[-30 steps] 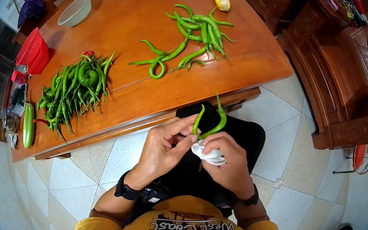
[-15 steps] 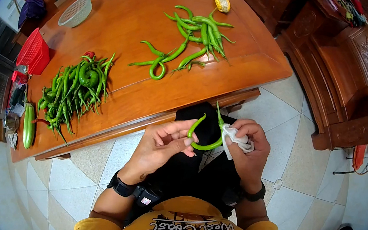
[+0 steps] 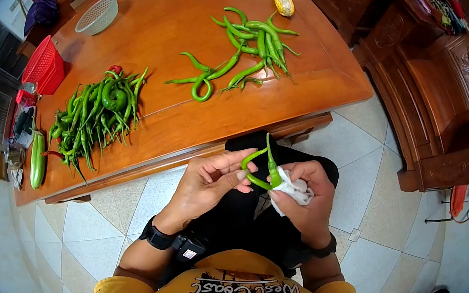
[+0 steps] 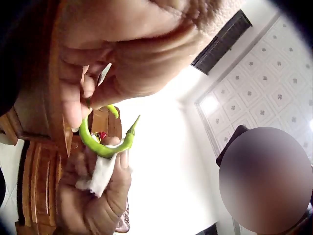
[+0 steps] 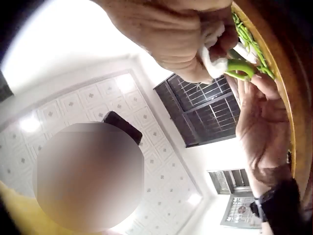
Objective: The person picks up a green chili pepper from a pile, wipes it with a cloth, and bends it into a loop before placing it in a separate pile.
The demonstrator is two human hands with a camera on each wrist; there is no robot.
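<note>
A curved green chili pepper is held between both hands over the lap, its stem pointing up. My left hand pinches the pepper near its tip between thumb and fingers. In my right hand is a crumpled white cloth, gripped against the stem end of the pepper. From below, the left wrist view shows the cloth folded under the pepper. On the table lie a loose group of green chilies and a denser heap of peppers.
A pale basket and a red basket stand on the table's left part. A long green vegetable lies by the left edge, a corn cob at the far right. The table's front edge runs just beyond the hands.
The right hand moved outward along the pepper with the cloth, then slightly back toward the left hand. The left hand kept its pinch on the pepper while shifting slightly. The table piles look unchanged.
</note>
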